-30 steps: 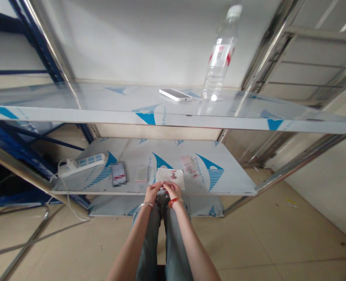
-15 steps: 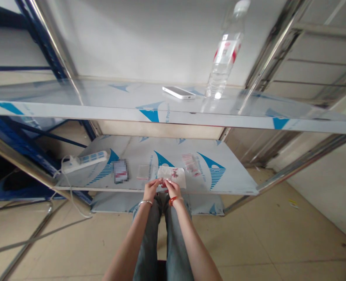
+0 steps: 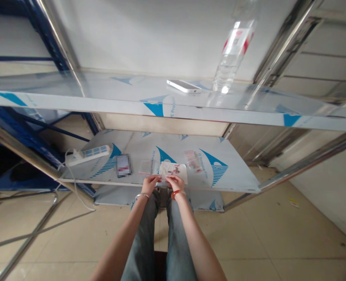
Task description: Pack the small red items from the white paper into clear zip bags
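At the front edge of the lower shelf, my left hand (image 3: 150,184) is closed in a fingertip pinch. Beside it my right hand (image 3: 176,183) pinches in the same way, a small gap apart. Whatever lies between the fingertips is too small to make out. Just beyond the fingers is a white sheet (image 3: 181,176) with small dark-red pieces or markings (image 3: 175,170) on it. To its left lies a clear, pink-edged packet (image 3: 145,167). A clear plastic bag with pink stripes (image 3: 193,160) lies to its right.
A pixelated dark-edged item (image 3: 123,165) and a white power strip (image 3: 88,155) with a hanging cord lie left on the lower shelf (image 3: 237,175). Above, the upper shelf's edge (image 3: 114,105) crosses the view, bearing a white phone (image 3: 184,86) and a water bottle (image 3: 233,54).
My hands have moved apart, from fingertips nearly touching to a small gap between them. The camera view has shifted slightly; the items on the shelves stay in place.
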A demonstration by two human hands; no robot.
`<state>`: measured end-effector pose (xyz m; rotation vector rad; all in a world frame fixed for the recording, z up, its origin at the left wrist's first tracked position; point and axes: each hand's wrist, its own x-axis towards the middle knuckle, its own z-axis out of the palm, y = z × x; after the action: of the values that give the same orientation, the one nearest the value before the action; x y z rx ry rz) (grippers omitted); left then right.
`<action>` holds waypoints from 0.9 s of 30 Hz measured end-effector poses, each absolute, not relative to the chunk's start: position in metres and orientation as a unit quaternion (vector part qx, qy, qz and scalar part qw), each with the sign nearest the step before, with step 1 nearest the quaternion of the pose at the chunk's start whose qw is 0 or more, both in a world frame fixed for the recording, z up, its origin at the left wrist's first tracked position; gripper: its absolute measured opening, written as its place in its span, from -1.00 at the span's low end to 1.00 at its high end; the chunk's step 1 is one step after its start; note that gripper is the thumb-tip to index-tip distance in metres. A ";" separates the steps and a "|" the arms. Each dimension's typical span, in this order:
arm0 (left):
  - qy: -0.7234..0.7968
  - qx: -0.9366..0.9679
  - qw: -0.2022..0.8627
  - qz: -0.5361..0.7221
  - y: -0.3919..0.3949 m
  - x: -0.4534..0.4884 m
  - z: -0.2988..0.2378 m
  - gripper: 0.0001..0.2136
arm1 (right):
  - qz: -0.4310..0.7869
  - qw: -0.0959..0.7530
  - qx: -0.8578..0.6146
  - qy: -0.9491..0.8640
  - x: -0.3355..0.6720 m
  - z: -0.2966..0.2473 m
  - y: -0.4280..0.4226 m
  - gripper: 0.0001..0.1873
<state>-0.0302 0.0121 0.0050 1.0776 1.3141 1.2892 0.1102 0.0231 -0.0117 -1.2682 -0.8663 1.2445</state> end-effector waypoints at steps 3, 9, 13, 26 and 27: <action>0.527 0.393 0.502 0.563 0.015 -0.033 0.000 -0.77 | 0.532 0.541 -0.534 -0.373 0.106 -0.017 0.028 -0.70; 0.544 0.330 0.494 0.592 0.028 -0.039 -0.017 -0.41 | 0.490 0.535 -0.532 -0.436 0.086 -0.039 0.046 -0.71; 0.602 0.304 0.414 0.611 0.038 -0.041 -0.026 -0.48 | 0.422 0.521 -0.557 -0.490 0.074 -0.048 0.061 -0.79; 0.695 0.349 0.233 0.584 0.041 -0.052 -0.019 -0.45 | 0.284 0.451 -0.602 -0.594 0.022 -0.055 0.070 -0.71; 0.697 0.351 0.229 0.581 0.041 -0.054 -0.018 -0.45 | 0.282 0.443 -0.606 -0.598 0.018 -0.056 0.069 -0.70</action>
<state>-0.0539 0.0409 -0.0182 0.9672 1.9190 1.5994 0.0181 0.0694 -0.0561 -1.5024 -1.4830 0.7002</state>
